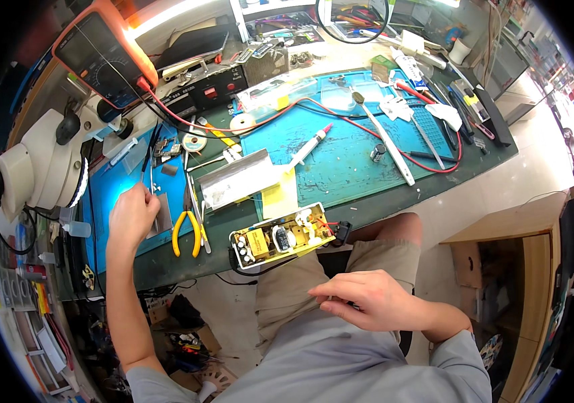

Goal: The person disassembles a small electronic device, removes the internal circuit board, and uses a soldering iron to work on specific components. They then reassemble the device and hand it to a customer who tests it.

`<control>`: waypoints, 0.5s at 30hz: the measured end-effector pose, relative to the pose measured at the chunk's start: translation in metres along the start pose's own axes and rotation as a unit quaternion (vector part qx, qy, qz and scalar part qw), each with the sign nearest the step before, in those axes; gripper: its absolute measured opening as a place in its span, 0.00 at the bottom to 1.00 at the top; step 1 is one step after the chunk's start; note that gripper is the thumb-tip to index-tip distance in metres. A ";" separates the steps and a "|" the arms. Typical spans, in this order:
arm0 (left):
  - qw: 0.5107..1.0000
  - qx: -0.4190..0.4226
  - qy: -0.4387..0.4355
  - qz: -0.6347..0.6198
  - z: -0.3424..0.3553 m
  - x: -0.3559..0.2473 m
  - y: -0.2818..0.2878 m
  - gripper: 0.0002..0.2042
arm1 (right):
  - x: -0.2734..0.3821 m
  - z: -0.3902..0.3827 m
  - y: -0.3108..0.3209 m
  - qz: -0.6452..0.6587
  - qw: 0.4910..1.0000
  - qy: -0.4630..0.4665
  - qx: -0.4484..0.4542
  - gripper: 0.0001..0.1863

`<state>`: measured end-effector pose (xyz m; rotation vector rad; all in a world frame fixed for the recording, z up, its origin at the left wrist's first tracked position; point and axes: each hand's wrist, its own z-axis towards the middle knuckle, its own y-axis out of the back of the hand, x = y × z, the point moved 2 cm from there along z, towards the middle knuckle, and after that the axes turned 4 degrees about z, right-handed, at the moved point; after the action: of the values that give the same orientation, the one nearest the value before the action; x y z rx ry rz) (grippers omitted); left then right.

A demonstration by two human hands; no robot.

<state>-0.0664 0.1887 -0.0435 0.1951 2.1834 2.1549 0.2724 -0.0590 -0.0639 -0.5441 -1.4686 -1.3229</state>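
Observation:
My left hand (pixel 132 213) is over the left blue mat, its fingers pinched around the lower end of a slim black tool (pixel 146 161), whose exact kind is unclear. Over my lap, my right hand (pixel 371 300) has its fingers stretched out and the thumb slightly apart, with nothing visible in it. Between the hands, an opened power supply board in a yellow-lined metal case (pixel 258 247) lies at the bench's front edge. Yellow-handled pliers (pixel 196 235) lie right of my left hand. Behind the case are a metal cover (pixel 233 180) and a yellow paper piece (pixel 280 199).
An orange multimeter (pixel 102 54) stands at the back left, its red lead (pixel 280 107) looping across the large blue mat (pixel 341 171). A white microscope (pixel 38 161) juts in at left. A brush (pixel 384 138), a white pen-like tube (pixel 310 146) and solder reels (pixel 194 142) lie about.

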 end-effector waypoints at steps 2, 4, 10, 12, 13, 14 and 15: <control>1.000 -0.020 -0.010 0.016 -0.008 -0.001 0.005 0.11 | 0.000 0.000 0.000 -0.006 1.000 -0.001 -0.001 0.12; 0.996 -0.078 -0.035 0.041 -0.029 -0.009 0.007 0.09 | -0.003 -0.001 0.001 -0.014 1.000 0.003 -0.008 0.13; 0.941 -0.081 -0.209 -0.255 -0.152 -0.080 0.026 0.01 | -0.005 -0.002 -0.001 0.161 0.986 -0.043 -0.023 0.23; 0.825 -0.251 -0.500 -0.082 -0.166 -0.114 0.018 0.06 | 0.003 0.006 -0.014 0.277 0.960 -0.048 0.000 0.27; 0.797 -0.253 -0.538 -0.102 -0.168 -0.128 0.015 0.07 | 0.001 0.007 -0.026 0.333 0.942 -0.037 -0.018 0.27; 0.790 -0.251 -0.544 -0.132 -0.167 -0.134 0.011 0.08 | 0.000 0.009 -0.027 0.277 0.959 0.017 -0.059 0.24; 0.784 -0.248 -0.547 -0.160 -0.164 -0.138 0.009 0.10 | 0.001 0.012 -0.025 0.219 0.968 0.074 -0.096 0.21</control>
<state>0.0478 0.0074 -0.0378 0.7390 0.8889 1.6264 0.2465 -0.0556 -0.0721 -0.8248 -1.0278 -1.1269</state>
